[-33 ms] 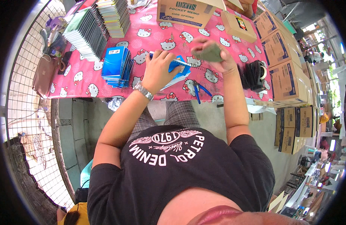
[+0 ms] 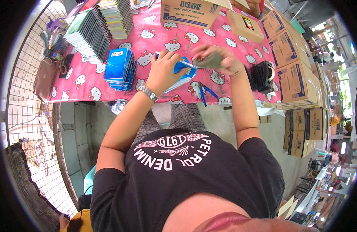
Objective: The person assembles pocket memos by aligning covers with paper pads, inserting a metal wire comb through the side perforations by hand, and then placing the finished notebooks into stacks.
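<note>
Blue notebook at upper centre on pink surface, pinned under left hand, fingers curled onto cover. Right hand fingers clamped on spiral coil. Best: keep holes aligned, twist evenly. Blue stack left, pliers below.

surface across upper frame. notebook stacks upper left; smaller notebook pile below them, left of centre. cardboard box top centre. pliers at surface's near edge, centre. carton stack at right.
</note>
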### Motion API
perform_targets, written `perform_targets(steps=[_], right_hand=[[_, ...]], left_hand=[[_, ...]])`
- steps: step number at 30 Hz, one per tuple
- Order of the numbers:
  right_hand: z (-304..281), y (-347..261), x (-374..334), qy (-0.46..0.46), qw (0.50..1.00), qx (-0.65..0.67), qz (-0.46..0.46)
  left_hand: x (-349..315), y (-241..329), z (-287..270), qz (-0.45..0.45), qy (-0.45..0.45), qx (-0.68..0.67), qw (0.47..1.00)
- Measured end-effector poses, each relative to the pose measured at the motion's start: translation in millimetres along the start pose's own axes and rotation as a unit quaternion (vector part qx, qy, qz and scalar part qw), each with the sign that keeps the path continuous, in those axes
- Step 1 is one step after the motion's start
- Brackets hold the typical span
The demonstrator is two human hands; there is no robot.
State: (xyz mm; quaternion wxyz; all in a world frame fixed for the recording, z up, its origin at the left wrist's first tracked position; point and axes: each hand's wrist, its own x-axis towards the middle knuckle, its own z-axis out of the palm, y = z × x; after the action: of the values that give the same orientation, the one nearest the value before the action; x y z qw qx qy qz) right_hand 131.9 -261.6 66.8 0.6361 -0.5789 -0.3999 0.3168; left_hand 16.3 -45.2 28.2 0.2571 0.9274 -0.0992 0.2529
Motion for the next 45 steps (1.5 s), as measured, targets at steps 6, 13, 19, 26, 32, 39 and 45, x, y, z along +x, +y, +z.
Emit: perform_targets(steps=[6, 13, 19, 26, 32, 39, 45], right_hand=[[9.5, -10.8, -3.8, -0.065, 0.988, 0.141, -0.023], [1.3, -4.9, 11.7, -0.052, 0.985, -0.141, 0.079], [9.9, -3.2, 10.4, -0.039, 0.999, 0.026, 0.004], [10.2, -5.8, 24.6, 0.010, 0.967, -0.180, 0.179], [7.5, -1.4, 38.0, -0.033, 0.992, -0.108, 0.059], [13.9, 11.9, 54.9, 0.060, 0.982, -0.140, 0.112], [-42.6, 142.8, 10.6, 0.280, 0.747, -0.564, 0.214]], left_hand=[[6.7, -5.5, -3.3, 0.006, -0.053, -0.036, 0.998], [8.4, -7.9, -9.4, 0.022, -0.078, -0.048, 0.996], [6.9, -9.3, -8.3, 0.027, -0.069, -0.059, 0.996], [9.5, -14.8, -9.3, 0.026, -0.054, -0.093, 0.994], [16.5, -35.1, -24.5, 0.000, -0.089, -0.056, 0.994], [20.1, -50.3, -25.2, -0.118, -0.126, -0.226, 0.959], [16.2, -37.8, -16.2, -0.204, -0.061, -0.316, 0.925]])
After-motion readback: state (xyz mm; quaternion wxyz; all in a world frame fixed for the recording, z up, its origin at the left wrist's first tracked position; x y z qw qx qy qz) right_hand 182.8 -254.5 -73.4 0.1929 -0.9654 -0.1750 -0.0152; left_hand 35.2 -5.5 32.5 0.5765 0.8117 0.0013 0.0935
